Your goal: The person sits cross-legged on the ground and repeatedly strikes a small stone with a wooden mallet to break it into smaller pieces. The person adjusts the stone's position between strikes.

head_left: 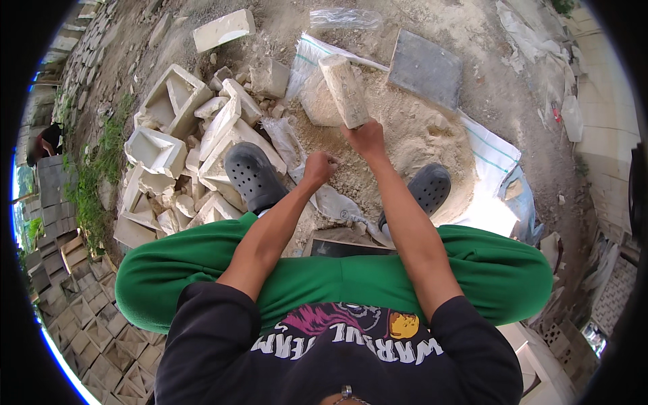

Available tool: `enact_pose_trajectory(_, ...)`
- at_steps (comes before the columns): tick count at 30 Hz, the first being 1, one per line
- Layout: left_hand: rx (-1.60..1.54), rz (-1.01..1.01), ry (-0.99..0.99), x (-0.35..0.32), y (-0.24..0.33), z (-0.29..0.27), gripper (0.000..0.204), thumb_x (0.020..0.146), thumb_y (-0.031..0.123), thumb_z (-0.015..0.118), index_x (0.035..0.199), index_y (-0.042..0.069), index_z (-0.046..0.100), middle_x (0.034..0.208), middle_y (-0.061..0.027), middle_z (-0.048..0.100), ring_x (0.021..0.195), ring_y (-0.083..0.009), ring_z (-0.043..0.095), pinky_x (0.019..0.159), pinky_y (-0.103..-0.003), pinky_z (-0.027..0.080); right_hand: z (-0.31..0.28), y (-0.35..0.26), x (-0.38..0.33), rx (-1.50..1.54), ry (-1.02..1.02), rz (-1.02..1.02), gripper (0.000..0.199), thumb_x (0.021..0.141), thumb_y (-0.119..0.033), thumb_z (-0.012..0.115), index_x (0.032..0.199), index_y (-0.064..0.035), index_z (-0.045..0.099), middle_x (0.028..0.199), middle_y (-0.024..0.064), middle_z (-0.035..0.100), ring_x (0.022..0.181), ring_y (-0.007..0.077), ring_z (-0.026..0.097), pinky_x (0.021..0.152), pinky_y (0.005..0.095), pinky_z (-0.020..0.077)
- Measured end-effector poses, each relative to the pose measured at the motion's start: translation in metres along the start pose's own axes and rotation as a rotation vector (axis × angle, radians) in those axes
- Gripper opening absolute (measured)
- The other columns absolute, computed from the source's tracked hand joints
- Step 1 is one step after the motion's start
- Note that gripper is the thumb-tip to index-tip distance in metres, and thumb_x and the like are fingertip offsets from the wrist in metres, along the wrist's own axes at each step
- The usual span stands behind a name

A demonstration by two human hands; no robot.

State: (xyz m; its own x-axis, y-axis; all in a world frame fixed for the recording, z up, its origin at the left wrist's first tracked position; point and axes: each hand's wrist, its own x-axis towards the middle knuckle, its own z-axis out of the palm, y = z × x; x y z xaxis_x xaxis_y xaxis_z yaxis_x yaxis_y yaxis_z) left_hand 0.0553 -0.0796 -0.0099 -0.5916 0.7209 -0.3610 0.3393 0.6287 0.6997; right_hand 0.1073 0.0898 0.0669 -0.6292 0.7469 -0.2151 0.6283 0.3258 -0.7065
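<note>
- Out in front of my knees, on a heap of pale sand [418, 135] spread over a white woven sack [493, 158], my right hand [366, 138] is clamped around the lower end of a long, sand-crusted stone block [345, 90].
- The block stands nearly upright, tipped a little to my left; its long axis runs away from me, up and out from the fist, so the free end points toward the far side of the heap.
- My left hand [320, 166] is closed in a fist on nothing I can make out, just beside and below the right hand, nearer to my body. It does not touch the block.
- So the right hand has the block and the left is the near, free one; the block lies ahead and slightly right of the left fist.
- My feet in dark grey perforated clogs, the left clog [253, 177] and the right clog [429, 189], sit either side of the hands, the right one at the edge of the sand.
- To my left lies a pile of broken pale concrete moulds [182, 145] and rubble; ahead on the right a dark grey slab [425, 67] rests flat on the ground.
- Between my knees, a dark flat panel [347, 248] shows partly, hidden under my green trousers.
</note>
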Motion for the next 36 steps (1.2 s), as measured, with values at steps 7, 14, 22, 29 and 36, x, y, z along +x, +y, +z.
enact_pose_trajectory(7,-0.015,0.060,0.050,-0.002,-0.007,-0.001,0.022,0.072,0.015,0.073,0.092,0.012,0.080,0.078,-0.0202,0.071,0.070,-0.0333,0.071,0.071,-0.042,0.056,-0.003,-0.007,-0.013,-0.026,-0.229,0.248,0.047,0.072,-0.042,0.073,0.093,-0.0007,0.074,0.083,0.0229,0.072,0.084,0.0384,0.072,0.076,0.0446,0.0568)
enact_pose_trajectory(14,-0.010,-0.056,-0.013,-0.001,0.003,0.000,0.021,0.071,0.015,0.074,0.091,0.013,0.081,0.079,-0.0199,0.071,0.072,-0.0339,0.071,0.073,-0.041,0.057,-0.015,-0.037,-0.010,0.196,0.068,-0.108,0.046,0.073,-0.041,0.076,0.092,0.0002,0.072,0.085,0.0253,0.071,0.086,0.0422,0.070,0.075,0.0471,0.0562)
enact_pose_trajectory(22,-0.025,-0.043,-0.005,-0.001,-0.004,0.001,0.022,0.070,0.016,0.074,0.091,0.013,0.081,0.076,-0.0203,0.070,0.069,-0.0342,0.069,0.072,-0.042,0.056,0.009,0.017,-0.013,-0.009,-0.259,0.296,0.043,0.072,-0.039,0.075,0.088,0.0004,0.072,0.080,0.0240,0.071,0.080,0.0407,0.071,0.068,0.0445,0.0569)
enact_pose_trajectory(29,-0.040,-0.057,0.002,-0.001,-0.003,0.001,0.021,0.071,0.015,0.074,0.091,0.013,0.081,0.076,-0.0196,0.070,0.070,-0.0345,0.070,0.071,-0.042,0.056,-0.016,-0.032,-0.026,0.043,-0.075,-0.018,0.050,0.071,-0.042,0.074,0.102,-0.0029,0.071,0.093,0.0228,0.073,0.091,0.0404,0.071,0.079,0.0458,0.0571)
enact_pose_trajectory(36,0.007,0.003,0.036,0.001,-0.010,0.005,0.023,0.072,0.018,0.076,0.093,0.012,0.080,0.080,-0.0175,0.072,0.069,-0.0320,0.071,0.071,-0.041,0.056,0.013,0.024,-0.015,-0.147,-0.298,0.257,0.036,0.067,-0.030,0.077,0.082,0.0020,0.074,0.074,0.0180,0.072,0.065,0.0282,0.072,0.063,0.0398,0.0578)
